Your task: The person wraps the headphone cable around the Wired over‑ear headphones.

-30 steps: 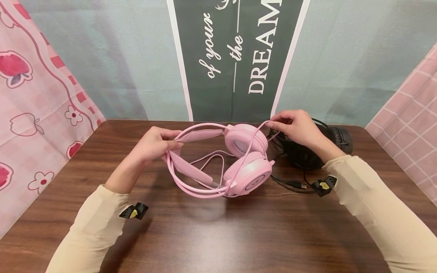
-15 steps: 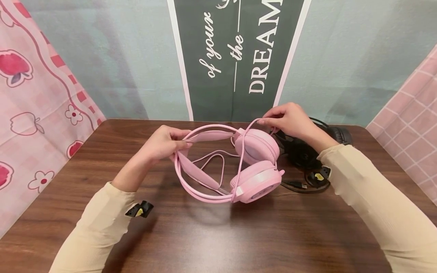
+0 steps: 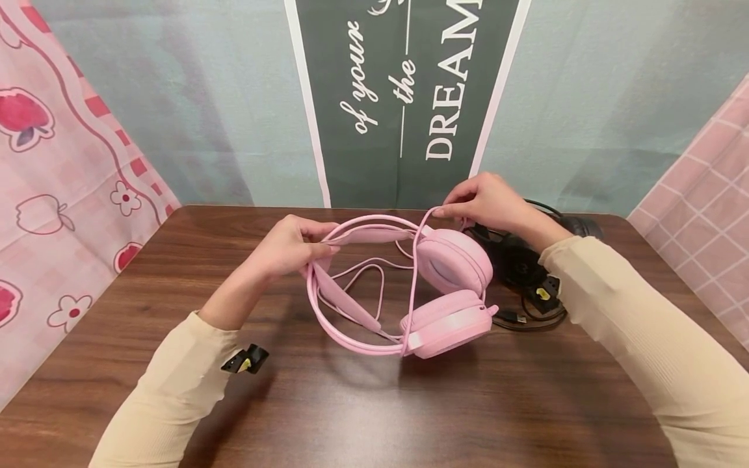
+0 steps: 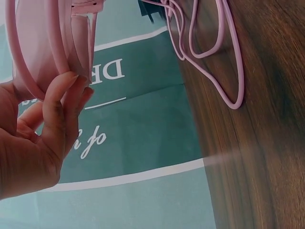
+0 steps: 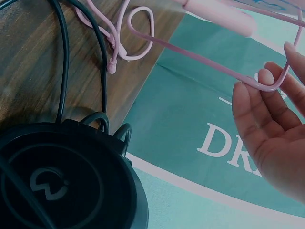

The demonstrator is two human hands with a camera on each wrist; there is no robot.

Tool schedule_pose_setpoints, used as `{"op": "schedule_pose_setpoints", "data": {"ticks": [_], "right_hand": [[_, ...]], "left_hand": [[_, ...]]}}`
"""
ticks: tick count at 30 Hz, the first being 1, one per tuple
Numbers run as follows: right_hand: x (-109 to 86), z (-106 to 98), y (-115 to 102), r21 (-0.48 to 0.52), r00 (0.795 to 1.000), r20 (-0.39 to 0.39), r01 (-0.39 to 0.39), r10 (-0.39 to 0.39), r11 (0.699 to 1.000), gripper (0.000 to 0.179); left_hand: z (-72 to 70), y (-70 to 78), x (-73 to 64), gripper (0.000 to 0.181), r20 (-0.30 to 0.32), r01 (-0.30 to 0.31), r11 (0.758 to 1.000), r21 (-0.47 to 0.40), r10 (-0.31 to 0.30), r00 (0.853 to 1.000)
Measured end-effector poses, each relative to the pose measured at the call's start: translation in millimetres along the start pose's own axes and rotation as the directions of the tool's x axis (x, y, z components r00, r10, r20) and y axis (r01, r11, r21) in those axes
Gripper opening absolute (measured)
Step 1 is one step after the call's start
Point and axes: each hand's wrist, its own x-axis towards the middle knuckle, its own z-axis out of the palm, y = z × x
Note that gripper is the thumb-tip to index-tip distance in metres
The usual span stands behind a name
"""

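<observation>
A pair of pink headphones (image 3: 449, 330) is held tilted over the brown table, ear cups toward the right. My left hand (image 3: 291, 247) pinches the top of the headband between thumb and fingers; the left wrist view shows the fingers (image 4: 57, 102) against the band. My right hand (image 3: 490, 203) pinches the pink cable (image 3: 413, 279) behind the far ear cup. From there the cable runs down across the headband's opening to the near cup. In the right wrist view the cable (image 5: 205, 60) bends over the fingers (image 5: 267, 102). More pink cable (image 4: 233, 90) lies looped on the table.
Black headphones (image 3: 515, 263) lie at the back right, partly behind my right forearm, with their black cable and a USB plug (image 3: 513, 317) beside them. The wooden table (image 3: 351, 416) meets a hanging cloth backdrop (image 3: 404, 175) at its rear edge.
My left hand and the pink headphones have shifted right and slightly nearer to me. My right hand, still pinching the cable, has moved left and a little farther back.
</observation>
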Motion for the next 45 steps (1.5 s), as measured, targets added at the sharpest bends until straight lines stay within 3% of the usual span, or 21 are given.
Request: {"op": "schedule_pose_setpoints", "data": {"ticks": [9,14,21,26,31,41,45], "right_hand": [[1.3,1.5,4.1,-0.079,0.997,0.058,0.049,-0.045,0.996,0.015],[-0.4,-0.8,9.9,-0.079,0.992,0.105,0.083,-0.075,0.993,0.004],[-2.8,-3.5,13.7,-0.041,0.980,0.142,0.144,-0.137,0.989,0.014],[-3.8,-3.9,16.6,0.007,0.968,0.182,0.173,-0.171,0.985,0.012],[-3.9,-2.3,20.0,0.066,0.959,0.222,0.167,-0.177,0.984,0.011],[-6.9,-7.1,21.4,0.094,0.969,0.205,0.122,-0.139,0.988,0.009],[-9.6,-8.1,24.4,0.085,0.972,0.209,0.092,-0.108,0.992,0.006]], "left_hand": [[2.0,-2.2,-0.2,0.039,-0.016,-0.022,1.000,-0.009,0.022,1.000],[-2.2,-8.2,0.6,0.037,-0.045,0.013,0.997,-0.082,-0.017,0.999],[-9.0,-15.1,0.2,0.037,-0.063,0.063,0.981,-0.185,-0.075,0.995],[-12.9,-18.6,-2.3,0.040,-0.071,0.089,0.961,-0.261,-0.111,0.991],[-14.5,-22.1,-4.3,0.042,-0.068,0.100,0.948,-0.303,-0.126,0.990],[-19.2,-28.4,-6.4,0.042,-0.095,0.106,0.934,-0.341,-0.147,0.985],[-22.3,-29.5,-8.3,0.045,-0.085,0.134,0.912,-0.387,-0.180,0.980]]}}
